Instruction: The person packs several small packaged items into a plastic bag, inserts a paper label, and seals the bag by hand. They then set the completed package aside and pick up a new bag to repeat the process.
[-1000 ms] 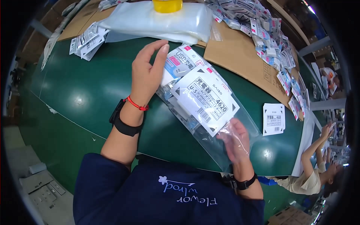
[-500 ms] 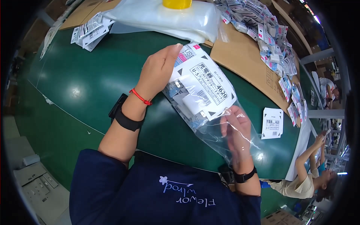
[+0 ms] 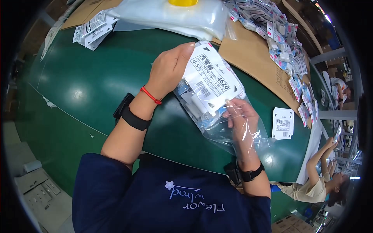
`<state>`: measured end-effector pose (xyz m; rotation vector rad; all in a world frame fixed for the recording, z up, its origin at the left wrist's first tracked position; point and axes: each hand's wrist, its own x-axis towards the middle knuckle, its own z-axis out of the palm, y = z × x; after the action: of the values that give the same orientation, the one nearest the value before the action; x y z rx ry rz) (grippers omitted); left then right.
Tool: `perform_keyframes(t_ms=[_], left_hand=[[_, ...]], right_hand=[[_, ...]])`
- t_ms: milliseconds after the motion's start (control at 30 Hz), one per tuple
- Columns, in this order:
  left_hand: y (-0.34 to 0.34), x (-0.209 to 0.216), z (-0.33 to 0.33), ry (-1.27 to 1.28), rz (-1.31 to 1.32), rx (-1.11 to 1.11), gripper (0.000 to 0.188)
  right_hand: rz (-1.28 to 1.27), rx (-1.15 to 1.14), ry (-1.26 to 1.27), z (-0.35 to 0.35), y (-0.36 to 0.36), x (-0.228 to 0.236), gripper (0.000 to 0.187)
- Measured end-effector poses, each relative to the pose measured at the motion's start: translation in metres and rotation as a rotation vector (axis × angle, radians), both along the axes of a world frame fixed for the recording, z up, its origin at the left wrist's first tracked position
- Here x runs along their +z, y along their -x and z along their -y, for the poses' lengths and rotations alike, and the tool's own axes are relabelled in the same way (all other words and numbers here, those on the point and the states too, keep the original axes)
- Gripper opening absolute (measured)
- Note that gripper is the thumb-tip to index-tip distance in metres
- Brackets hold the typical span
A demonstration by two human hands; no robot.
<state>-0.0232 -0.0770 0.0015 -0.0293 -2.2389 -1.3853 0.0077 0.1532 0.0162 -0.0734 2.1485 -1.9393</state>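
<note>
Over the green table, a clear plastic bag point(image 3: 217, 135) is held tilted between my hands. Several small packaged chargers point(image 3: 191, 101) show through the film, with a white printed label card point(image 3: 210, 70) on top of them. My left hand point(image 3: 171, 66) is closed round the bag's far left end, thumb along the card's edge. At the bag's near end, my right hand point(image 3: 244, 116) seems to be inside, as film drapes over its wrist. Its thumb and fingers pinch the card's near right corner.
White label cards point(image 3: 283, 123) lie on the green table point(image 3: 89, 81) at right. Blister packs point(image 3: 283, 42) are heaped on cardboard point(image 3: 248, 58). Clear bags point(image 3: 155, 17) lie at the back under something yellow point(image 3: 183, 2); a few packs point(image 3: 95, 33) sit far left. A co-worker point(image 3: 311, 190) is at right.
The label card has shifted left and slightly away from me over the packs. My right hand has moved a little up and left with it; the left hand has slid slightly right.
</note>
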Motion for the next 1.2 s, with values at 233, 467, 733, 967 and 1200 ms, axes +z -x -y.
perform_keyframes(t_ms=[233, 467, 733, 967, 1200], left_hand=[[0.001, 0.010, -0.002, 0.156, -0.169, 0.029, 0.040], [-0.024, 0.024, -0.030, 0.754, -0.086, -0.490, 0.037], [-0.044, 0.056, -0.063, 0.842, -0.212, -0.544, 0.043], [-0.108, 0.001, -0.141, 0.736, -0.569, -0.963, 0.025], [-0.112, -0.008, -0.157, 0.613, -0.425, -0.901, 0.010]], right_hand=[[0.082, 0.004, 0.006, -0.004, 0.001, 0.004, 0.021], [-0.068, 0.211, -0.240, -0.090, -0.044, -0.018, 0.017], [0.402, 0.254, -0.250, -0.182, -0.075, 0.011, 0.012], [-0.121, 0.352, -0.145, -0.164, -0.085, 0.009, 0.012], [-0.012, 0.493, -0.130, -0.147, -0.093, 0.008, 0.013]])
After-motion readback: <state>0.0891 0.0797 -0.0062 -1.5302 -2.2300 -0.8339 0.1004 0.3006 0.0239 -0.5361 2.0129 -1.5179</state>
